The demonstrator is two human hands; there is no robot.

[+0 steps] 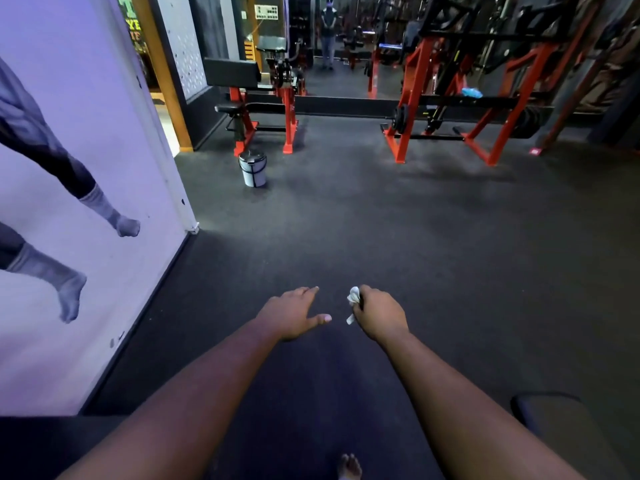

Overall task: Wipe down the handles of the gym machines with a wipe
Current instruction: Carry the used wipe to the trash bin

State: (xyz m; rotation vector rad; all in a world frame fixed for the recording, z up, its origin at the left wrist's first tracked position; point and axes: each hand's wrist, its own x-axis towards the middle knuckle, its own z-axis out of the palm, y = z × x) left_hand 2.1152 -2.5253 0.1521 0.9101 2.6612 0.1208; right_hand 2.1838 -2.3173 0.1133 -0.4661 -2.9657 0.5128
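Right hand (377,315) clutching white wipe (354,296), left hand (292,315) relaxed, wall lettering unreadable.

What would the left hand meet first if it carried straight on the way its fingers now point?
Probably nothing nearby. The left hand is open, fingers pointing forward and slightly right over the bare dark floor. That line looks free until the far red-framed machines, though depth is hard to judge from this one view.

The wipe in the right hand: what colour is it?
White; the wipe shows in the head view, gripped by the right hand.
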